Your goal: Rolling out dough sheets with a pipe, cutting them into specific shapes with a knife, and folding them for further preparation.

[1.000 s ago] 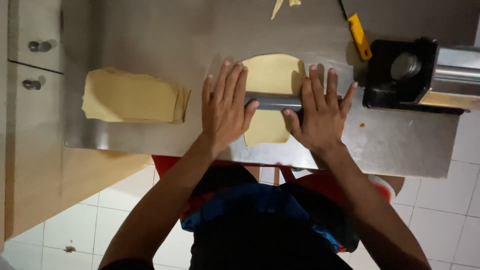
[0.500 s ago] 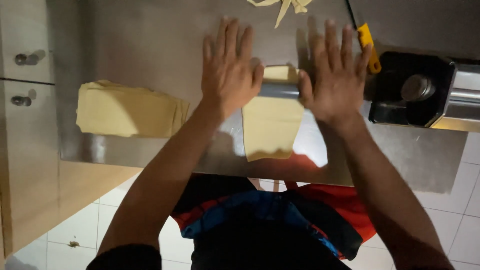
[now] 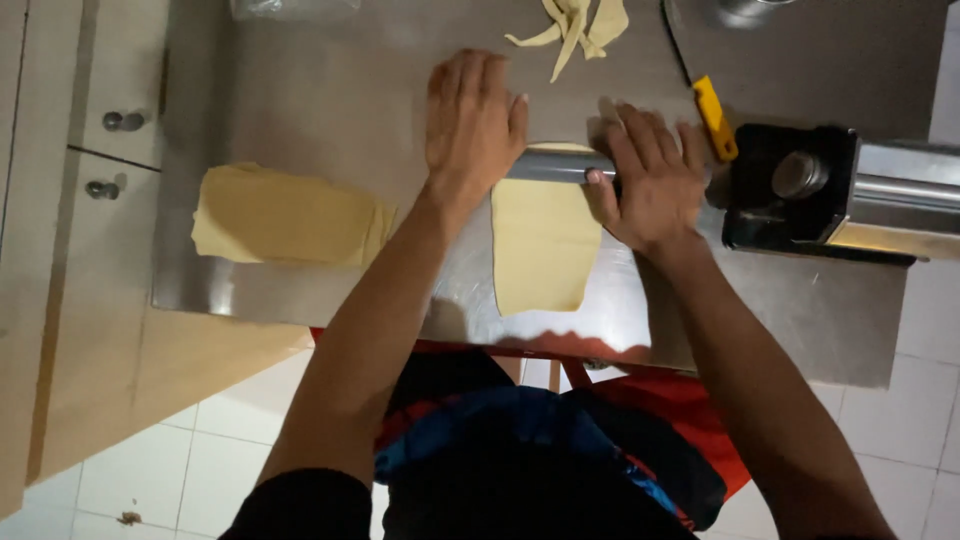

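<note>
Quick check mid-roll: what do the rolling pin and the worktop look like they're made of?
Rolling pin: probably metal, a smooth grey cylinder with a dull sheen, under both hands. Worktop: likely brushed stainless steel, grey with soft reflections and a folded front edge.

Both palms press on the metal rolling pin point(image 3: 548, 164), left hand point(image 3: 472, 125) flat over one end, right hand point(image 3: 650, 180) curled over the other. Under it, a pale dough sheet point(image 3: 540, 240) lies on the steel counter point(image 3: 330, 90). Folded dough point(image 3: 285, 215) sits off left, dough scraps point(image 3: 575, 20) up top, a yellow-handled tool point(image 3: 714, 115) beside the pasta machine point(image 3: 830, 190).
</note>
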